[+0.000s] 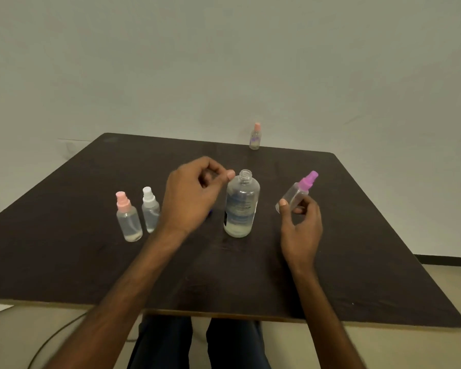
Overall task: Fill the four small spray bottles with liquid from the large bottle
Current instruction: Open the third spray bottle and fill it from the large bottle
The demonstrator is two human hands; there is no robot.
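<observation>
the clear large bottle [241,206] stood uncapped in the middle of the dark table [91,262], with little liquid inside. the right hand [301,227] pinched a tilted purple-capped spray bottle [300,191] beside it. the left hand [194,193] curled by its neck, grip unclear.

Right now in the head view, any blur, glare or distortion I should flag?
Head view: left hand and forearm smeared by motion; right hand and its purple-capped spray bottle sharper. Head view: dim, flat light, faint shadows, no hard glare on the large bottle. Head view: wide-angle splays the table edges.
</observation>
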